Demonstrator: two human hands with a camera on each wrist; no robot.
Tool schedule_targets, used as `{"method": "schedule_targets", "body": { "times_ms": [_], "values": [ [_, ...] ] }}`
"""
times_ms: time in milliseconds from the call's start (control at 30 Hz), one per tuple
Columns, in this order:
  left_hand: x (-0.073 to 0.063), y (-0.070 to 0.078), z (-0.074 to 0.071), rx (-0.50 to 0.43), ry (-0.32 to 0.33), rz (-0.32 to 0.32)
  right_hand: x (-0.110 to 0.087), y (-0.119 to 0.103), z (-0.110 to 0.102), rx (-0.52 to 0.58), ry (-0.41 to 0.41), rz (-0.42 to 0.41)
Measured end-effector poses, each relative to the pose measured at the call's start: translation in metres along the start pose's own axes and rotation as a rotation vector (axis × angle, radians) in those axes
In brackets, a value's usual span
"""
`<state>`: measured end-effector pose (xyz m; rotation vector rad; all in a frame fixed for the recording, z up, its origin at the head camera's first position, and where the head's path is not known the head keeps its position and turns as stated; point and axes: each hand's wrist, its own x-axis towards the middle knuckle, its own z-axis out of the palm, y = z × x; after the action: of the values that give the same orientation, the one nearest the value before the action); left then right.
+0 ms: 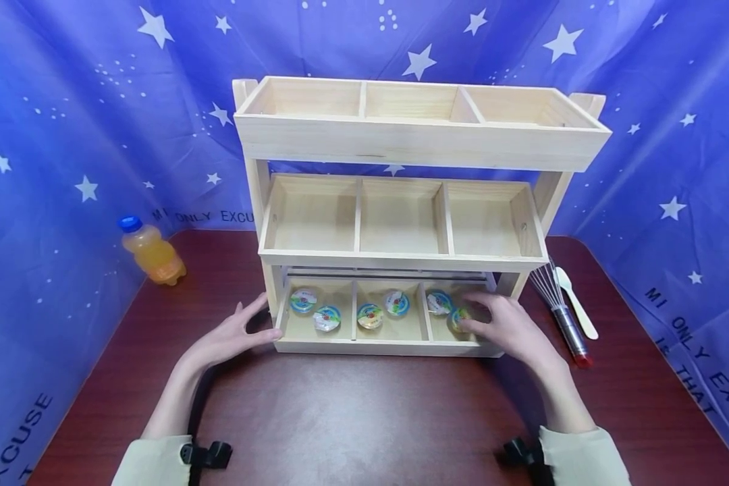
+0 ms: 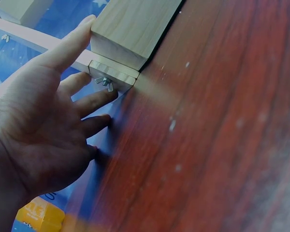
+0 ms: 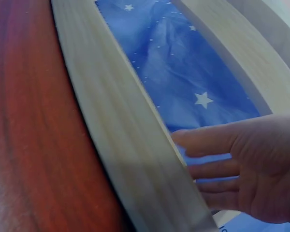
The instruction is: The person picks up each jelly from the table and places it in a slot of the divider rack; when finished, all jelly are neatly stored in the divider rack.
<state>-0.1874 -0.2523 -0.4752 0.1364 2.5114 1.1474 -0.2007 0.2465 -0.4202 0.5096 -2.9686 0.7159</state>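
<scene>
A three-tier wooden shelf (image 1: 395, 143) stands on the table, each tray split into three compartments. Small lidded cups lie in pairs in the bottom tray (image 1: 385, 348); one lidded cup (image 1: 457, 318) is beside my right thumb. My right hand (image 1: 510, 327) reaches into the bottom right compartment, its thumb apart from the fingers; a second cup (image 1: 439, 302) lies near the fingertips. In the right wrist view the front board hides the cups. My left hand (image 1: 233, 337) rests at the bottom tray's left end, thumb on the front corner and fingers straight along the side near a wing nut (image 2: 106, 82).
An orange drink bottle (image 1: 154, 253) with a blue cap stands at the left of the table. Right of the shelf lie a whisk (image 1: 563, 320) and a white spoon (image 1: 577, 304). A blue star-printed curtain (image 1: 97, 135) surrounds the table (image 1: 364, 418).
</scene>
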Motion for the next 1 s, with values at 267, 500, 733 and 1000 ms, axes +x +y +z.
{"method": "schedule_targets", "body": {
  "times_ms": [267, 500, 733, 1000],
  "values": [
    [0.002, -0.001, 0.000, 0.011, 0.007, 0.018, -0.003, 0.006, 0.014, 0.035, 0.113, -0.110],
    [0.002, -0.002, 0.000, 0.041, 0.021, 0.038, -0.012, 0.017, 0.018, -0.016, 0.150, -0.226],
    [0.000, 0.000, 0.002, 0.167, 0.116, 0.201, -0.028, 0.038, 0.010, 0.002, 0.137, -0.330],
    [-0.017, -0.001, -0.011, 0.344, 0.178, 0.265, -0.045, 0.062, -0.003, 0.001, 0.215, -0.369]
  ]
}}
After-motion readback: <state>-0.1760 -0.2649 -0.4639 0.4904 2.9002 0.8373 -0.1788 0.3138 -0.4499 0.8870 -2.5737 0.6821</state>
